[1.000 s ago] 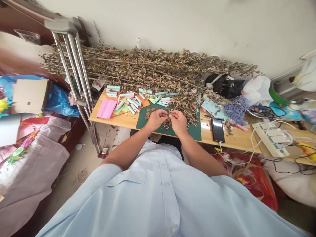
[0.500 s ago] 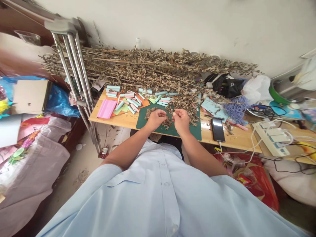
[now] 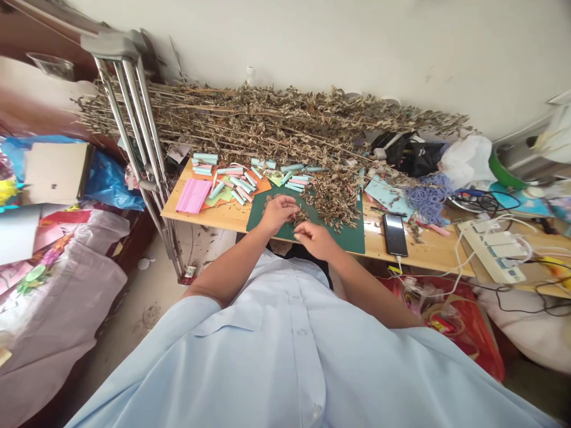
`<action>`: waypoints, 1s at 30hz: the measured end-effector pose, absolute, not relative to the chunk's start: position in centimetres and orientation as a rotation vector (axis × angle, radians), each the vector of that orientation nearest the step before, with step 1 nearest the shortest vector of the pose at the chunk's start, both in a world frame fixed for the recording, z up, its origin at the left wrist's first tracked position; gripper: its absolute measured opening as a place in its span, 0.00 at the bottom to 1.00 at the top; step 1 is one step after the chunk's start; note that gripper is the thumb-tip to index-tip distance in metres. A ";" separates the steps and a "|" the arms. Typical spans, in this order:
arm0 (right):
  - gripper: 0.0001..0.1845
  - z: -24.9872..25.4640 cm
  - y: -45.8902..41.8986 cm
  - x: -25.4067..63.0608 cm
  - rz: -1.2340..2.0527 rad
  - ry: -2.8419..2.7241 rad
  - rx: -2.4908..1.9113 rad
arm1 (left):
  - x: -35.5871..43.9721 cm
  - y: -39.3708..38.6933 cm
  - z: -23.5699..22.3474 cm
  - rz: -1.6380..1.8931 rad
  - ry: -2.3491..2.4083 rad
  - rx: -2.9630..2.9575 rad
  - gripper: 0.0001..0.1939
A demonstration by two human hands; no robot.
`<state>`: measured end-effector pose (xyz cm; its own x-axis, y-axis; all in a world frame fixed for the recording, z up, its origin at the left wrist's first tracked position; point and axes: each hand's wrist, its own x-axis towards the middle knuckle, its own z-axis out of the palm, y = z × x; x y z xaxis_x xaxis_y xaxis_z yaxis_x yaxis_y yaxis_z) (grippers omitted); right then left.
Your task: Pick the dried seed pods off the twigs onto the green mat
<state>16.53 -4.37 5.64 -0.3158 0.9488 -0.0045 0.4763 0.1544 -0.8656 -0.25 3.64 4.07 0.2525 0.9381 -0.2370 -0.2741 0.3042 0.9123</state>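
Note:
My left hand (image 3: 279, 215) is over the green cutting mat (image 3: 354, 241), its fingers curled and pressed together; what lies in them is hidden. Lower and to its right, my right hand (image 3: 316, 239) pinches thumb and fingers together near the mat's front edge, on something too small to make out. Between the hands sits a small heap of crumpled dried leaves (image 3: 300, 217). Another bit of dried leaf shows behind my left hand. A larger pile of dried leaves (image 3: 336, 199) covers the mat's right part.
Long dried plant stalks (image 3: 267, 116) lie along the wall. Blue and pink paper rolls (image 3: 241, 185) and a pink paper stack (image 3: 193, 196) are on the left. Rightward are a phone (image 3: 395, 233), purple yarn (image 3: 429, 197) and a power strip (image 3: 491, 252). Metal crutches (image 3: 138, 125) stand left.
My right hand moved right, away from my left, then came down and back toward the front of the mat. My left hand rose slightly and turned.

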 end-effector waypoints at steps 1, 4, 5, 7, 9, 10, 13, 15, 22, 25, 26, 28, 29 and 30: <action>0.06 5.6 -4.7 16.5 1.069 -1.980 -1.356 | -0.2 3.6 4.0 0.982 0.945 0.884 0.19; 0.05 5.5 -4.7 16.4 0.951 -2.021 -1.415 | -0.1 3.6 4.0 0.958 0.933 0.940 0.28; 0.07 5.5 -4.4 16.4 0.896 -1.938 -1.449 | 0.0 3.6 4.0 0.949 0.932 0.974 0.32; 0.10 5.6 -3.5 16.3 0.800 -1.713 -1.492 | 0.3 3.5 4.0 0.934 0.934 1.074 0.39; 0.11 5.9 -2.4 16.2 0.740 -1.543 -1.482 | 0.5 3.4 4.1 0.919 0.942 1.204 0.43; 0.12 6.0 -1.8 16.2 0.729 -1.506 -1.463 | 0.6 3.3 4.1 0.906 0.948 1.276 0.45; 0.14 6.2 -0.3 16.1 0.727 -1.543 -1.460 | 0.9 3.1 4.2 0.869 0.974 1.489 0.47; 0.16 6.1 0.4 16.0 0.732 -1.594 -1.497 | 1.0 3.0 4.1 0.863 0.988 1.601 0.47; 0.15 5.6 1.3 16.0 0.824 -1.598 -1.474 | 1.2 2.9 3.7 0.865 0.938 1.541 0.46; 0.15 5.7 1.4 16.3 0.906 -1.464 -1.450 | 1.0 2.9 4.1 0.834 0.852 1.410 0.37; 0.15 5.6 1.5 16.4 0.933 -1.411 -1.445 | 0.9 2.9 4.2 0.824 0.850 1.365 0.34; 0.16 5.4 1.7 16.6 0.973 -1.307 -1.439 | 0.8 2.9 4.4 0.805 0.863 1.264 0.28; 0.16 5.3 1.8 16.7 0.989 -1.258 -1.433 | 0.7 2.8 4.5 0.799 0.862 1.207 0.25; 0.16 5.1 1.9 16.8 1.005 -1.217 -1.424 | 0.7 2.8 4.6 0.796 0.850 1.151 0.22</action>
